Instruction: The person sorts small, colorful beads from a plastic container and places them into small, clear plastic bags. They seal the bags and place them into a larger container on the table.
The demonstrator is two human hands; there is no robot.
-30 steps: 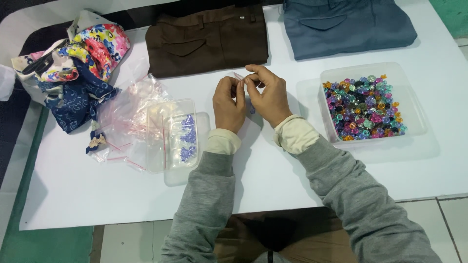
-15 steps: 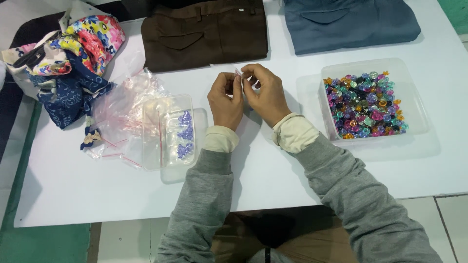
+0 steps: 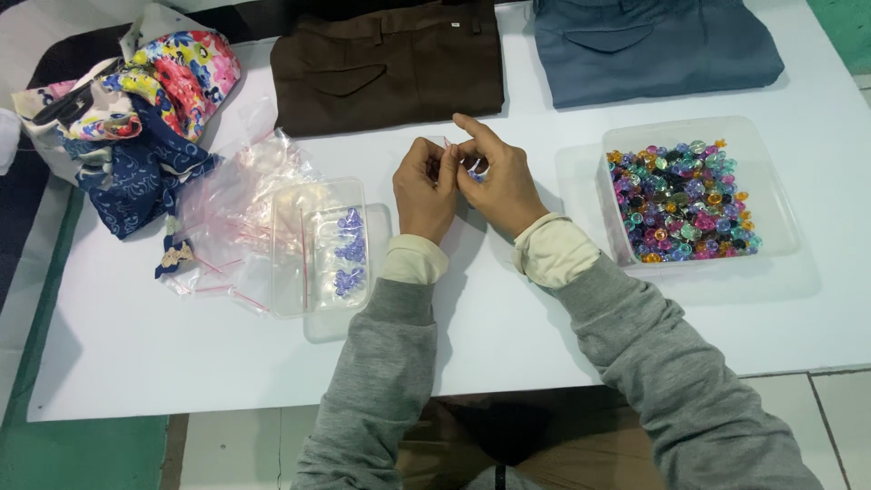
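White tabletop (image 3: 508,336) fills most of the view and carries everything else. At its far edge lie two folded trousers, the brown trousers (image 3: 390,63) at the middle and the blue-grey trousers (image 3: 653,45) to the right of them, well apart from the hands. At the far left corner lies a bundle of flowered cloth (image 3: 136,118) in many colours, with a dark blue patterned part hanging toward the near side.

On the right side stands a clear plastic tray (image 3: 780,191), and in it is a heap of coloured beads (image 3: 680,200), pink, green, blue and orange mixed together. On the left side lies a loose pile of clear plastic bags (image 3: 236,218) with thin red strips. Just beside this pile, partly touching it, stands a smaller clear container (image 3: 318,245) that holds some small packets of purple beads (image 3: 348,249).

Both arms wear grey sleeves with cream cuffs. The left hand (image 3: 425,191) and the right hand (image 3: 494,186) meet over the middle of the tabletop, between the container and the tray, with their fingers touching. Together they pinch a small clear plastic bag (image 3: 451,156); both hands are closed on it with the fingertips. Something bluish shows between the fingers, but it is too small to tell what it is.
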